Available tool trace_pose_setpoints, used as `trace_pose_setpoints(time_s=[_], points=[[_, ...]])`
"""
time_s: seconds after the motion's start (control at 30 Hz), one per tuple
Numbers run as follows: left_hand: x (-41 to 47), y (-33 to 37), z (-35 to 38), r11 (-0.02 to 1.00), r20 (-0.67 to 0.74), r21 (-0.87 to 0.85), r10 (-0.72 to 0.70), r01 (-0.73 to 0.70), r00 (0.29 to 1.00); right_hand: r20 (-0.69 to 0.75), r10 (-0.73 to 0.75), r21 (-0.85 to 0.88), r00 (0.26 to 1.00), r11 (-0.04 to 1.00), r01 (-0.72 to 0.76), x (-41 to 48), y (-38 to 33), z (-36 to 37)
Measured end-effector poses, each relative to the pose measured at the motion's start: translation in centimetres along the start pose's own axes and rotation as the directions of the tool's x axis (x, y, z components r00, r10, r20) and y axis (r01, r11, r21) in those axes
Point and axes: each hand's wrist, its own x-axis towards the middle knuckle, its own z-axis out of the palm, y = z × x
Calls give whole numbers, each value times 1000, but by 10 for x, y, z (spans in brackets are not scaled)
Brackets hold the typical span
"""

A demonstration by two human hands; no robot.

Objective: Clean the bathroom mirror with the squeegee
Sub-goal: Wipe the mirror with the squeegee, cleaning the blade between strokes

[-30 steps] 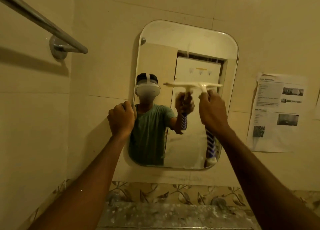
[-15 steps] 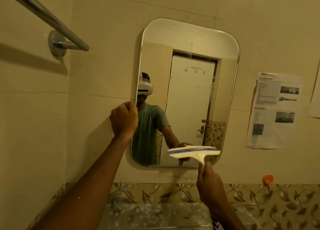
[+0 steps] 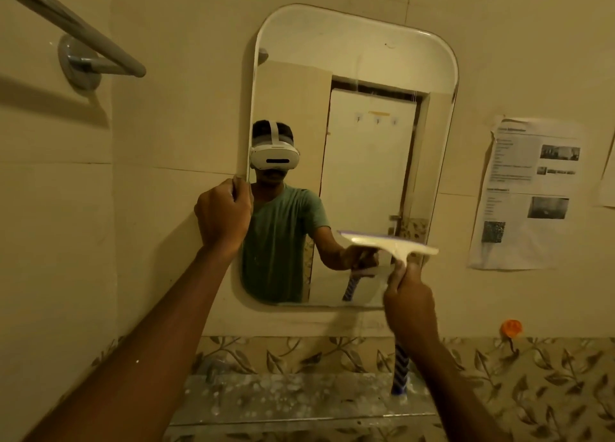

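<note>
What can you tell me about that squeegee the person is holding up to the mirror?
The squeegee looks like pale cream plastic: a wide, flat head with a thin bluish strip along its top edge, and a handle with blue and white stripes that sticks out below the fist. The right hand grips it just under the head. The head sits roughly level, slightly tilted, in front of the lower right part of the mirror. Whether the blade touches the glass is unclear.

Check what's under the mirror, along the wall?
Below the mirror comes plain wall, then a leaf-patterned tile band and a speckled ledge. The right hand, holding the squeegee, and both forearms hide parts of the band and ledge.
</note>
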Motion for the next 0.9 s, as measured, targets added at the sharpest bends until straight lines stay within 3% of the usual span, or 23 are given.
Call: trace_pose_setpoints(time_s=[0.2, 0.33, 0.47, 0.77, 0.9], points=[[9, -1, -7, 990, 103, 38, 128, -132, 986, 122, 70, -49, 990, 997, -64, -61, 13, 12], [13, 1, -10, 990, 142, 54, 120, -129, 983, -15, -38, 44, 999, 998, 39, -9, -11, -14], [14, 0, -9, 992, 142, 55, 108, -117, 984, -86, -51, 14, 995, 999, 52, 29, -16, -21], [-2, -15, -8, 974, 162, 129, 166, -188, 973, 114, 104, 3, 988, 994, -105, -62, 18, 12], [-8, -17, -5, 982, 163, 119, 125, -146, 979, 41, -22, 60, 999, 998, 19, -29, -16, -7]])
